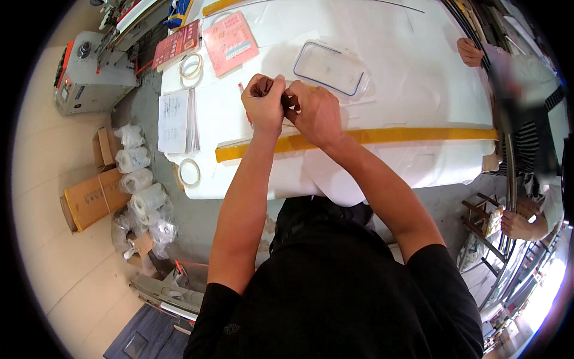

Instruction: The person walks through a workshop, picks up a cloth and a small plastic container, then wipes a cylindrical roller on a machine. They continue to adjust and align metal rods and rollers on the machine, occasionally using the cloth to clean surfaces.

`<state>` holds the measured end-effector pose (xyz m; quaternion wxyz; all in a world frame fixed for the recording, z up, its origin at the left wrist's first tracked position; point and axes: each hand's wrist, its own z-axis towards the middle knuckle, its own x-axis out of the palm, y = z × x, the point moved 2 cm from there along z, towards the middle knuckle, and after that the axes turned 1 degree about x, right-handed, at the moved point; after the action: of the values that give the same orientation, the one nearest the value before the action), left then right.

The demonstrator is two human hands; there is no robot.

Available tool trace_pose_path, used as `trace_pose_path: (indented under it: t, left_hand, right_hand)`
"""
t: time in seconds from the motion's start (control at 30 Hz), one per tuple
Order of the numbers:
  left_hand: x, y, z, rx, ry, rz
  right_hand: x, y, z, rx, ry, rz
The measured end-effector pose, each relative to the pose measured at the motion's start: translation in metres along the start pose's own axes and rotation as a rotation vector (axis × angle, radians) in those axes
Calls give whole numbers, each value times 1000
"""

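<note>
Both my hands are closed on a crumpled dark brown piece of soft, thin material (261, 88), held above the white-covered table. My left hand (265, 109) wraps around it, with a brown fold sticking out at the top of the fist. Pressed close beside it, my right hand (317, 113) pinches the same piece, and a bit of brown shows between the two hands. Just beyond them lies a clear plastic box or lid with a dark blue rim (362, 82). A thin red pen-like stick (241, 88) is partly hidden behind my left hand.
A yellow-brown strip (418, 135) runs along the table's near side. At the left lie a pink booklet (231, 43), a red booklet (177, 45), tape rolls (189, 172) and a paper stack (173, 121). Another person's hand (470, 52) rests at the table's right edge.
</note>
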<state>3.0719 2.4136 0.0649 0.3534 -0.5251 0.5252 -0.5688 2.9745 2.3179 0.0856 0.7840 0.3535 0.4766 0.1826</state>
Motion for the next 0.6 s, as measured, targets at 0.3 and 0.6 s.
trace_pose_path:
  t: [0.3, 0.6]
  left_hand:
    - [0, 7, 10, 46, 54, 68]
    - [-4, -1, 5, 57, 96, 73]
  right_hand:
    - [2, -8, 6, 40, 90, 9]
    - [-36, -16, -20, -64, 217, -283]
